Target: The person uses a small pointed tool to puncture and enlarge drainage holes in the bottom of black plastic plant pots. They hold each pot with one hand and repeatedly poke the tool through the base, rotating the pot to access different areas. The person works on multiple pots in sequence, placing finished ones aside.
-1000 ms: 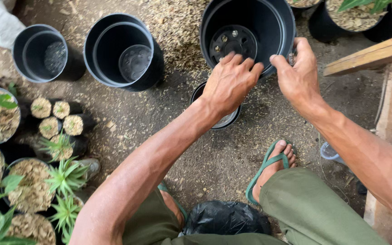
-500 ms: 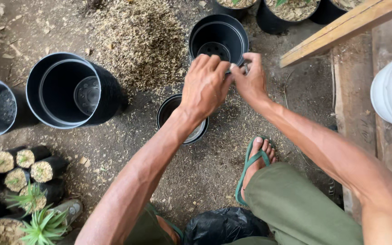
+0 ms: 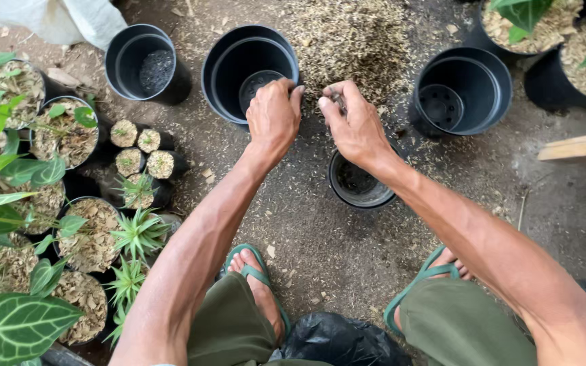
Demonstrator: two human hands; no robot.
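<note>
Small black pot [image 3: 359, 184] half hidden under right hand [image 3: 355, 126]

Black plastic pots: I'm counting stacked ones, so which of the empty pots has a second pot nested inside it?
The big black plastic pot touched by the left hand: a second rim shows inside. The upper-left pot and right pot are single.

Surroundings: pots, plants, loose mulch on dirt ground.
Empty black pot [image 3: 461, 91] at right; smaller black pot [image 3: 145, 64] upper left, beside white sack [image 3: 62, 20]. Potted leafy plants [image 3: 28, 203] crowd the left edge. Wooden plank [image 3: 578, 146] at right edge.
</note>
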